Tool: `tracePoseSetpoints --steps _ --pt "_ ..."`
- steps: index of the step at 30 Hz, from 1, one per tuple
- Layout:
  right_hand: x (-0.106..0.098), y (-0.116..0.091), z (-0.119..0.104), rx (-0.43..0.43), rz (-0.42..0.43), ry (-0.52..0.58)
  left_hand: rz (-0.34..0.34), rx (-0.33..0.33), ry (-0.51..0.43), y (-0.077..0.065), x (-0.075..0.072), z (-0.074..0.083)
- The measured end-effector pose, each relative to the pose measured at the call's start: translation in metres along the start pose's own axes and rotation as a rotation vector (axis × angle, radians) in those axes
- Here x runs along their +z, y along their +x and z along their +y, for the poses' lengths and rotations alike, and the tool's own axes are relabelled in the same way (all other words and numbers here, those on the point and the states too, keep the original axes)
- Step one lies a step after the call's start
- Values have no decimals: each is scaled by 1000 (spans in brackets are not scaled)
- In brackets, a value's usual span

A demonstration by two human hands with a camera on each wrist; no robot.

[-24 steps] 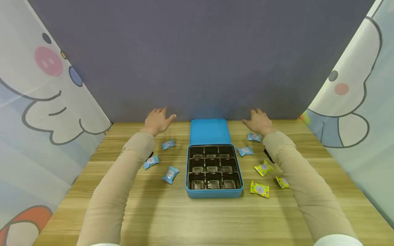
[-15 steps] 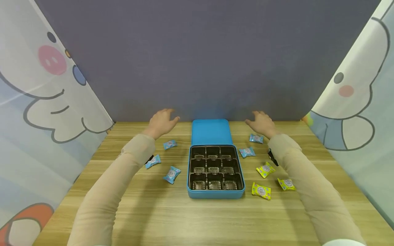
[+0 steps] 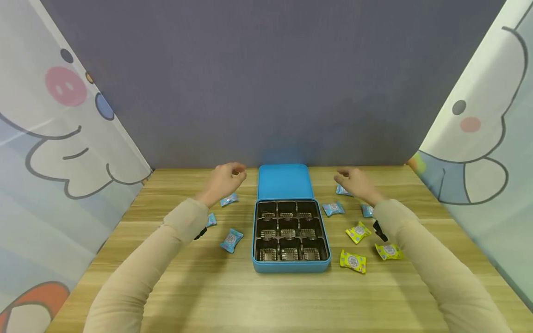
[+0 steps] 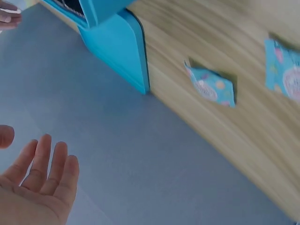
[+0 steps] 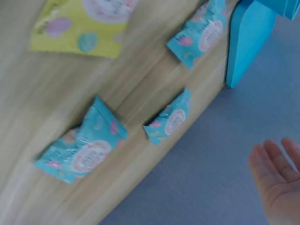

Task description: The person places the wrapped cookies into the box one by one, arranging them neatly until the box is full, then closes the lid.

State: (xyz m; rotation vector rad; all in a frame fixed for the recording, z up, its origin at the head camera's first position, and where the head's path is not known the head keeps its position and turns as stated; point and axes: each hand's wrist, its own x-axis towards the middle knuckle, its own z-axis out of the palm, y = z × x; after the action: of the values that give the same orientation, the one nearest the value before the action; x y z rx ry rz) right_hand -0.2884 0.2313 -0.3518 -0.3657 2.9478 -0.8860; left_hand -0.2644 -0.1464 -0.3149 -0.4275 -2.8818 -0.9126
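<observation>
Along the worktop's (image 3: 266,305) far edge rises a grey panel (image 3: 275,83); printed curtains (image 3: 54,152) flank both side edges. A blue hinged box (image 3: 291,267) sits mid-worktop, lid folded back to the far edge. Three blue packets (image 3: 231,240) lie left; three blue and three yellow packets (image 3: 353,261) lie right. Wood stretches before the box. The left hand (image 3: 223,181) and right hand (image 3: 358,183) hover near the far edge, fingers and thumbs apart.

Worktop's (image 3: 258,300) pale wood-grain, with a blue box (image 3: 291,267) parked around the middle, lid (image 3: 285,181) folded back. Three little blue packets (image 3: 231,240) left of it; three more blue plus three yellow packets (image 3: 353,261) on the right.
</observation>
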Motion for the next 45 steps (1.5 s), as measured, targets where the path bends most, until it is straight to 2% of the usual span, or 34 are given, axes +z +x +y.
tracePoseSetpoints --steps 5,7,11,15,19,25,32,35,39,45 --pt "6 -10 6 -47 63 81 61 82 -14 -4 10 1" --pt "8 -13 10 -64 93 109 65 119 -47 -5 14 1" --pt "12 -17 15 -81 111 149 3 175 -180 -7 22 -3" --pt "16 -18 18 -104 116 168 -85 168 -303 -6 33 -11" --pt "17 -18 19 -93 102 159 -116 178 -375 -3 46 -21" --pt "20 -19 23 -65 68 140 -149 123 -425 -3 63 -35" --pt "23 -20 24 -73 64 124 -315 61 -468 -2 76 -50" --pt "25 -22 23 -75 58 128 -357 34 -481 -2 78 -54" --pt "26 -23 22 -73 60 134 -370 31 -484 -2 79 -56" --pt "28 -24 23 -70 53 133 -411 -8 -531 0 80 -60"
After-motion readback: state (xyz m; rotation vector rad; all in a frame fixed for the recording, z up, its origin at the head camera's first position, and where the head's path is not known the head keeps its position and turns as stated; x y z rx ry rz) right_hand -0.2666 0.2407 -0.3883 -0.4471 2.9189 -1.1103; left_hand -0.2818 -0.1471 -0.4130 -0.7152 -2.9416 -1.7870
